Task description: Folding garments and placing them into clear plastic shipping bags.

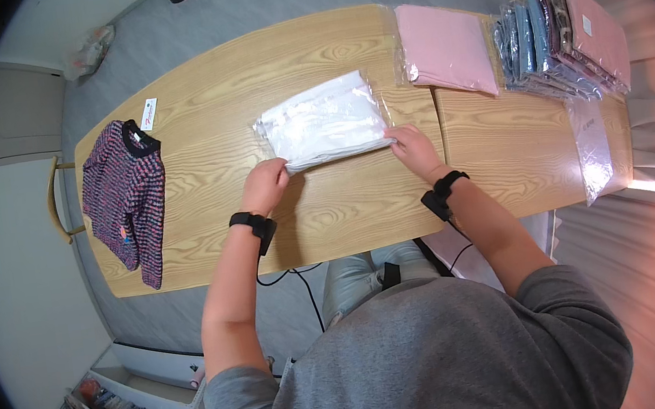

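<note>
The white packet [325, 119], a folded white cloth in clear film, lies on the desk [210, 113] directly in front of the person. This central position appears to place it within equal reach of both arms.

Left hand [264, 186]: fingers [281, 163] clamped on the packet's near left corner. Right hand [417, 153]: fingers [393, 133] clamped on the near right corner. Gripping both ends of one edge likely keeps that edge straight and stops the slippery film from bunching; a single grip would probably let the packet swivel. The hands cover the corners only, leaving the upper face exposed. Whether the near edge is raised off the desk cannot be determined.

The sweater [123, 201], multicoloured with a dark collar, is at the left end of the desk, well apart from the packet. It is unbagged. A white card [149, 113] lies beside its collar, where it can be seen.

The pink packet [445, 47] is at the far right, just beside the stack [557, 41] of bagged garments. Grouping these on one side appears to keep the middle free for handling. A clear bag [593, 147] lies flat on the near side of the stack, close to the desk's right end.
</note>
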Demonstrator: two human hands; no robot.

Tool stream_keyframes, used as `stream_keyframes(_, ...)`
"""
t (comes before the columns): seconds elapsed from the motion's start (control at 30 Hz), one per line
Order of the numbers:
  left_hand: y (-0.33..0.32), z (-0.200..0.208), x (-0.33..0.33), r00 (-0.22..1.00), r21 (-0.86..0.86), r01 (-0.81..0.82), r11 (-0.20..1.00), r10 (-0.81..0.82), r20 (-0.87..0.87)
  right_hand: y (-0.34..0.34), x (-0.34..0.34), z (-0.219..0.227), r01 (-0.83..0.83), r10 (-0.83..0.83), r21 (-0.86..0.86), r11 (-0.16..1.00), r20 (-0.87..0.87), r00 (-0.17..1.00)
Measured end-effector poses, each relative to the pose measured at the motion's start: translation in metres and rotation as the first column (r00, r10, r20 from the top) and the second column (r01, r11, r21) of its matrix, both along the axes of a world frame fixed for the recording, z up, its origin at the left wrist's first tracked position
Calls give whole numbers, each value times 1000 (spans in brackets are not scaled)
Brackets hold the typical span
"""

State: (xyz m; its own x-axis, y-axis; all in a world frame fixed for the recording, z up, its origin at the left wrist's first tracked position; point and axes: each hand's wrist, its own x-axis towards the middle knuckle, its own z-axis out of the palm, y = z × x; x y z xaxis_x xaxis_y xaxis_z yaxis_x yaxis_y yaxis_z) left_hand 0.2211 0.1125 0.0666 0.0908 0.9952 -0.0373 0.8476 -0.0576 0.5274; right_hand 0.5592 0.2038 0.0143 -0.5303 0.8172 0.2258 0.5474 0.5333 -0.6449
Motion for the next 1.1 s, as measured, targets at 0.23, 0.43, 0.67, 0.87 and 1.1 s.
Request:
stream_keyframes(0.23,-13,79,-19,785,-567,59,822,312,535,14,23,108,-154,177,-692,705,-39,983)
stream_keyframes(0.43,21,52,-30,792,-671,195,715,289,538,40,20,71,-179,-8,-883,434,-202,979)
stream_keyframes(0.67,-6,-54,-18,278,-628,-458,628,773,570,18,11,-9,83,-575,-966,247,-77,814)
stream_keyframes(0.87,-40,-55,-14,129,-665,-501,554,807,576,4,6,-9,103,-478,-944,314,-64,876)
stream_keyframes(1.1,-71,-60,1,160,-752,-450,482,871,464,3,-4,-11,54,-388,-929,366,-100,916)
